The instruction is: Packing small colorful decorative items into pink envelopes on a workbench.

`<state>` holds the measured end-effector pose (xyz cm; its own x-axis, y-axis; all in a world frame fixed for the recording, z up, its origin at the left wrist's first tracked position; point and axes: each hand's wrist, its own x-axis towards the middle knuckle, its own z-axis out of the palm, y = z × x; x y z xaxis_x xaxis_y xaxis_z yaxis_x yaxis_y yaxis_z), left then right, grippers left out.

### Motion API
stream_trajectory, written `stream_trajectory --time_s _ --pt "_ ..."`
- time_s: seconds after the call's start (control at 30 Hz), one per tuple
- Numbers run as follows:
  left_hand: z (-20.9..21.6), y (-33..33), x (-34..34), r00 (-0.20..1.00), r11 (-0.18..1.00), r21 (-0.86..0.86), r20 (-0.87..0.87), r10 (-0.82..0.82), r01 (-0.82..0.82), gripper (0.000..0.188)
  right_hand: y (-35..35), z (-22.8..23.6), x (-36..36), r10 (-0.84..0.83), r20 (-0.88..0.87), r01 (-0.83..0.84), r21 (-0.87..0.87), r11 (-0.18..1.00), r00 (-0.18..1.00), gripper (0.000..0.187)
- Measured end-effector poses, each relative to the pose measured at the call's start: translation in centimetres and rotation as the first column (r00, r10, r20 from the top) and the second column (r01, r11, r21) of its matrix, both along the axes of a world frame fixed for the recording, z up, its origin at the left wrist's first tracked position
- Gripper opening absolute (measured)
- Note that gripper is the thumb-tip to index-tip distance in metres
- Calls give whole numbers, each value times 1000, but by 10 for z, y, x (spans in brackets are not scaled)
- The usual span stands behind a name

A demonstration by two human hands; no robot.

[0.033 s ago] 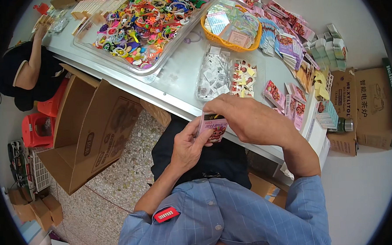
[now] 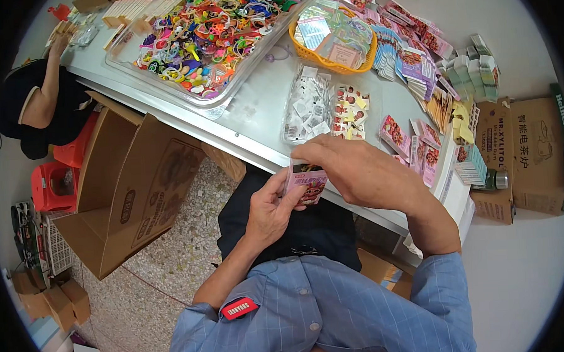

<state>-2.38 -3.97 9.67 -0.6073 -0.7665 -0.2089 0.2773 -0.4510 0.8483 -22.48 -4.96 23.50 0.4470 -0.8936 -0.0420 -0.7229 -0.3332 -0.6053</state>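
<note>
My left hand (image 2: 272, 209) is closed around a small pink printed box (image 2: 310, 186), thumb across its front, held above my lap by the table's near edge. The box's upper end looks dark, with a bit of yellow showing. Over that end bends my right hand (image 2: 363, 169), its fingers curled down at the top edge. Its fingertips are hidden, so what they pinch cannot be made out. Just beyond the hands, a clear tray holds small white packets (image 2: 308, 105) on one side and printed character pieces (image 2: 351, 113) on the other. Several pink boxes (image 2: 395, 133) lie right of it.
A large clear bin of colourful trinkets (image 2: 210, 44) and a yellow basket (image 2: 337, 59) of clear packets stand on the white table (image 2: 245, 124). Stacked cards (image 2: 416, 69) fill the right. An open carton (image 2: 138, 195) stands at left, near red stools (image 2: 54, 186) and another person (image 2: 36, 105).
</note>
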Motion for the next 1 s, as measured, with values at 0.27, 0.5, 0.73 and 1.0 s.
stream_trajectory --time_s 0.27,0.5,0.73,1.0 --pt "-4 5 6 1000 999 -32 -8 4 -5 46 25 -15 -13 -266 243 308 -158 938 933 27" --pt "-15 21 4 994 995 -7 -30 -101 101 46 95 -86 -13 -838 508 196 817 542 202 25" --pt "-61 44 11 924 924 30 26 -382 382 41 142 -132 -7 -925 355 -66 928 366 -133 28" --pt "-68 61 -14 719 718 110 43 -694 687 37 210 -173 4 -934 179 182 975 127 -309 27"
